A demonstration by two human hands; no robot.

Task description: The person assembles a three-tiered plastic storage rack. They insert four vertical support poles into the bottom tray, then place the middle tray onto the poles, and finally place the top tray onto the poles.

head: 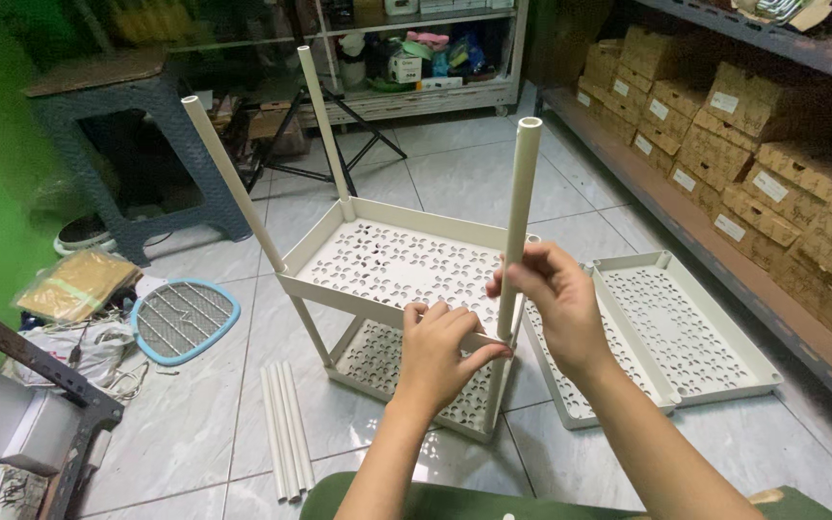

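Note:
A cream plastic rack stands on the tiled floor with an upper perforated tray [392, 262] over a lower tray [377, 358]. Upright tubes rise from its corners: one at the left [233, 178], one at the back [325, 125], one at the near right [517, 217]. My right hand [551, 299] grips the near-right tube about midway. My left hand [440, 351] holds the tray's near-right corner at that tube's base.
Two spare perforated trays [724, 332] lie on the floor to the right. Several loose tubes [286, 443] lie to the left of the rack. A blue racket-shaped swatter [183, 320], bags, a grey stool [127, 144], a tripod and shelves of cardboard boxes [772, 173] surround the spot.

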